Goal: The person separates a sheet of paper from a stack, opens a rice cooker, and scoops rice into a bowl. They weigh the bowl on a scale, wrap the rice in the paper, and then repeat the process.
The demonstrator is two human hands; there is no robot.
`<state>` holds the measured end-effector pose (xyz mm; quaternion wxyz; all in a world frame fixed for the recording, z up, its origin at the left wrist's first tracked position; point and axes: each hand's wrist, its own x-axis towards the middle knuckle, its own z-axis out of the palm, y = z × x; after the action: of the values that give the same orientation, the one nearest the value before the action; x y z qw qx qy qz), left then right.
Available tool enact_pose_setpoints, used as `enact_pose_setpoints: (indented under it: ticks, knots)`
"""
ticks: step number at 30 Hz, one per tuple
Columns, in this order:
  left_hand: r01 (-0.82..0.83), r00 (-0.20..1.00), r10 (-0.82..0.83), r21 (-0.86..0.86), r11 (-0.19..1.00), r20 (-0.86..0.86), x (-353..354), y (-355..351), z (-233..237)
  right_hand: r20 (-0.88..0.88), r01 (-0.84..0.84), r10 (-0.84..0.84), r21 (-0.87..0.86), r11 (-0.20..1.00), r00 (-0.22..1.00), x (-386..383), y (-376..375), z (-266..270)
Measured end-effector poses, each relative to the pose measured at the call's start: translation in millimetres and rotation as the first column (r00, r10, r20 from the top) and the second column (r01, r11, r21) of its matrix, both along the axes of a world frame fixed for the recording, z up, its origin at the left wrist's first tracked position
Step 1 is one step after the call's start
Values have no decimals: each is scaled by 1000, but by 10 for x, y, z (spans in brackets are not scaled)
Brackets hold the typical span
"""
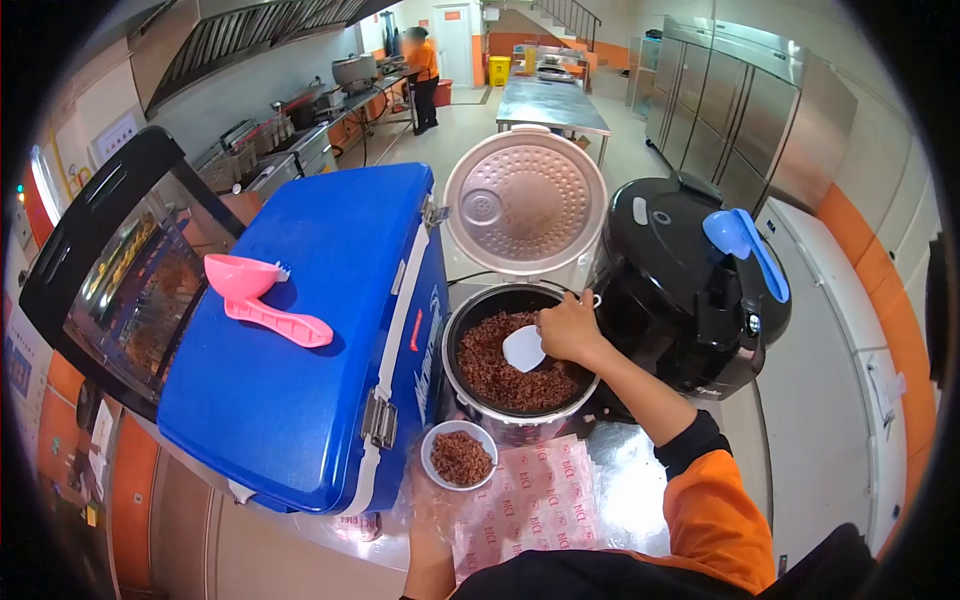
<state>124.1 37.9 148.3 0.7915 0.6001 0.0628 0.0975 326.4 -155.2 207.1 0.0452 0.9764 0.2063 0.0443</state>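
My right hand (568, 328) is closed around the handle of a white rice paddle (523, 349). The paddle's blade rests in reddish-brown cooked rice (495, 375) inside an open rice cooker (447, 375). Lower down, my left hand (432, 505), partly covered by clear plastic, grips a small white bowl (463, 487) from below. A portion of the same rice (461, 457) fills that bowl, which is just in front of the cooker. Most of my left fingers are hidden under the bowl. Printed paper sheets (530, 500) lie beside it.
At left stands a blue cooler box (300, 215) with a pink scoop (270, 300) on its lid. The cooker's raised lid (526, 205) stands behind the pot. A closed black cooker (660, 260) at right carries a blue scoop (745, 245). Another person (424, 75) stands far back.
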Motion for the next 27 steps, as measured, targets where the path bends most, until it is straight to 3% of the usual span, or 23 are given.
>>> enact_pose_setpoints:
  ticks: [5,8,12,21,25,27]
  knots:
    - [29,999,-31,-73,997,-33,51,1,-102,-183,-68,82,81,994,980,135,199,-235]
    - [38,998,-42,-88,995,-40,87,9,-127,-286,-95,155,214,972,946,164,240,-294]
    - [49,998,-53,-93,994,-43,104,2,-123,-433,12,96,240,971,896,101,355,-268]
    - [39,999,-42,-102,994,-32,127,3,-121,-516,-24,166,272,962,840,22,193,-313]
    - [-9,1000,9,-17,1000,15,111,2,-139,-541,14,165,310,951,825,97,37,-324]
    - [-117,989,99,165,979,112,83,-20,-217,-574,47,149,313,949,805,174,-18,-364]
